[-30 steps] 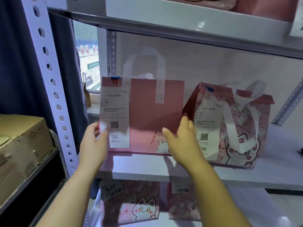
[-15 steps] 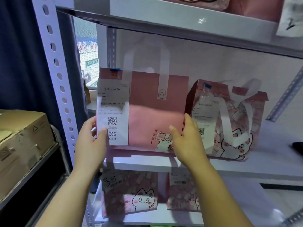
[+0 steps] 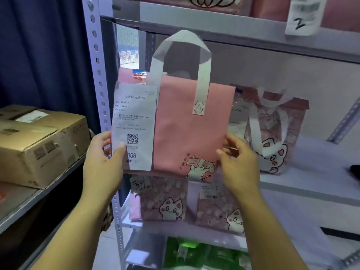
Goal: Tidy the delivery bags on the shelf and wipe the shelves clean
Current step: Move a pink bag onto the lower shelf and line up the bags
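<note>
As the left hand [image 3: 103, 164] pinches the pink bag [image 3: 194, 131] at its receipt [image 3: 134, 121] edge and the right hand [image 3: 240, 168] pinches the opposite edge, holding it level should prevent tipping.

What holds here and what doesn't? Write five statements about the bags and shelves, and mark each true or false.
1. The left hand and the right hand hold the pink bag by its side edges. True.
2. The receipt on the pink bag shows 046. False: it shows 366.
3. The pink bag's white handle lies folded flat. False: it stands up in a loop.
4. A cat-print bag stands on the shelf to the right of the pink bag. True.
5. A cardboard box sits left of the perforated post. True.
</note>
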